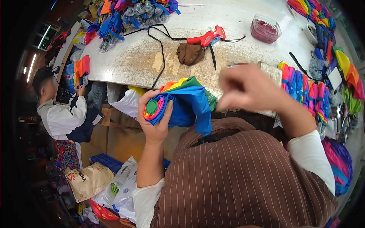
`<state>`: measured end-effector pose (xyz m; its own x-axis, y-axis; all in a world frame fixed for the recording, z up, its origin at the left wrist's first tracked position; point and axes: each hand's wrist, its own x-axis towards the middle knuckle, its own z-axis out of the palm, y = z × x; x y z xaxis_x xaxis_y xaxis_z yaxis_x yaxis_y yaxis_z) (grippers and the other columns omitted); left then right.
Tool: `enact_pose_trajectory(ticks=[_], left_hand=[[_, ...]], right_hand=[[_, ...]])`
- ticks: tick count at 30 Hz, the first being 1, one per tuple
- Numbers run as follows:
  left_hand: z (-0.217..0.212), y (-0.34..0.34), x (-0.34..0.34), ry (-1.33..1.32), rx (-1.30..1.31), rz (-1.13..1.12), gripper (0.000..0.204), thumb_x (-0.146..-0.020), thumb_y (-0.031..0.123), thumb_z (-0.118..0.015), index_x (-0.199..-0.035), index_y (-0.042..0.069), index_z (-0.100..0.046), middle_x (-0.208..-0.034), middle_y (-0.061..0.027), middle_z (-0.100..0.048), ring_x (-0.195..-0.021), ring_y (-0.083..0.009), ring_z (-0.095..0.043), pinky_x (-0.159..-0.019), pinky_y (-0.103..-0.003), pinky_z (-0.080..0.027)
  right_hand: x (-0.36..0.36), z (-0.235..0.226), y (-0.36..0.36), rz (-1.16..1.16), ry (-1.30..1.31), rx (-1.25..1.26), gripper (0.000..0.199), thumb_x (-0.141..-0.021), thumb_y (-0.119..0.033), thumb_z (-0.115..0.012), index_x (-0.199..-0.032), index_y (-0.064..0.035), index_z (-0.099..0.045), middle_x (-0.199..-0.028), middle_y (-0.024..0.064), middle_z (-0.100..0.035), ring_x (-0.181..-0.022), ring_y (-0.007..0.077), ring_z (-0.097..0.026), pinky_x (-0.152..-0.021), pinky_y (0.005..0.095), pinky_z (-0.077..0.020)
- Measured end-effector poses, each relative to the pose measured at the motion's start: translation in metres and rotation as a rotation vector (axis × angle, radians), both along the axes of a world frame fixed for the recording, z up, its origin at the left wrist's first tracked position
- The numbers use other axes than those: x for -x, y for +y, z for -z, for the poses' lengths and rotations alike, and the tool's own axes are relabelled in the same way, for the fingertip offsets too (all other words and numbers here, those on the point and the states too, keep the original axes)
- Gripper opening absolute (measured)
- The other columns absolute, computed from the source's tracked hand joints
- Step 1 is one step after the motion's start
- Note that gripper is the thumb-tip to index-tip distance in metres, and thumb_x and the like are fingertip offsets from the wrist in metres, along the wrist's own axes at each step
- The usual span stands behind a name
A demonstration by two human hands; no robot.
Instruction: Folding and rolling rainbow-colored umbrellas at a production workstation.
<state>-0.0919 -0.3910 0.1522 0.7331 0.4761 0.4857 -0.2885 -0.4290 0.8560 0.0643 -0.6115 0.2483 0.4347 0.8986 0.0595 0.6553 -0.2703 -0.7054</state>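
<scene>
We start at the fingers (pixel 146 99) of the left hand (pixel 154 121), which are wrapped tight around the bunched end of a folded rainbow umbrella canopy (pixel 186 102) at centre frame. A green round cap (pixel 151 107) faces us in the middle of the bundle. The right hand (pixel 247 89) sits just right of centre, raised above the desk edge and blurred; its fingers look loosely curled, and we cannot tell whether they hold anything.

We judge the canopy to be light, soft and slippery: thin fabric panels that slide over each other and hang loose below the grip. The firmest hold is around the gathered end near the cap, where the fabric is bunched over a stiffer core.

Outward on the white desk (pixel 235 22): a brown cloth wad (pixel 190 54), a red glue gun (pixel 207 38) with black cord, and a clear round tub (pixel 265 29) of dark red contents in the upper right. A row of rolled rainbow umbrellas (pixel 304 93) lies at the right edge. At the lower left, a tan paper sack (pixel 89 180) with a red mark lies beside white plastic bags (pixel 125 186).
</scene>
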Motion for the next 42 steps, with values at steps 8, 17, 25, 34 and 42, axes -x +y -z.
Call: enact_pose_trajectory(ticks=[8,17,25,34,42], left_hand=[[0.0,-0.009,0.007,-0.006,-0.125,0.123,0.042,-0.068,-0.004,-0.075,-0.104,0.002,-0.054,-0.102,-0.0098,-0.058,-0.092,-0.018,-0.059,-0.085,-0.028,-0.045],[0.012,-0.026,0.015,-0.131,0.129,0.589,0.033,-0.072,-0.001,-0.073,-0.099,0.002,-0.056,-0.116,-0.0323,-0.054,-0.105,-0.0372,-0.059,-0.088,-0.043,-0.049],[0.021,-0.031,0.026,0.174,0.654,0.594,0.02,-0.083,0.0,-0.061,-0.101,0.003,-0.053,-0.122,-0.0383,-0.046,-0.108,-0.0427,-0.056,-0.091,-0.047,-0.048],[0.019,-0.029,0.021,-0.079,0.282,0.683,0.041,-0.07,0.0,-0.076,-0.105,0.004,-0.054,-0.12,-0.0343,-0.05,-0.107,-0.0409,-0.057,-0.088,-0.044,-0.05],[0.008,-0.035,0.025,0.296,0.577,0.654,0.036,-0.073,-0.001,-0.073,-0.105,0.006,-0.057,-0.124,-0.0383,-0.045,-0.11,-0.0417,-0.056,-0.089,-0.044,-0.049]], right_hand=[[-0.038,0.055,-0.002,0.033,-0.042,-0.3,0.024,-0.087,-0.019,-0.057,-0.069,-0.0024,-0.054,-0.061,0.0065,-0.051,-0.056,0.0163,-0.051,-0.053,0.029,-0.0417],[-0.014,0.074,-0.021,-0.172,-0.149,-0.385,0.026,-0.078,-0.012,-0.071,-0.102,-0.0109,-0.064,-0.098,0.0058,-0.06,-0.096,0.0204,-0.057,-0.085,0.0348,-0.0461],[0.004,0.079,0.004,-0.501,0.047,-0.558,0.012,-0.086,-0.016,-0.063,-0.095,-0.0099,-0.068,-0.086,0.005,-0.062,-0.08,0.0224,-0.062,-0.069,0.0335,-0.0502],[-0.008,0.04,-0.017,-0.407,0.101,-0.547,0.008,-0.083,-0.014,-0.064,-0.087,-0.0104,-0.07,-0.087,0.0039,-0.06,-0.076,0.0193,-0.057,-0.064,0.03,-0.0464],[0.014,0.042,-0.01,-0.515,-0.377,-0.249,0.02,-0.078,-0.012,-0.059,-0.097,-0.012,-0.062,-0.095,0.0057,-0.057,-0.09,0.0253,-0.058,-0.073,0.0347,-0.0493]])
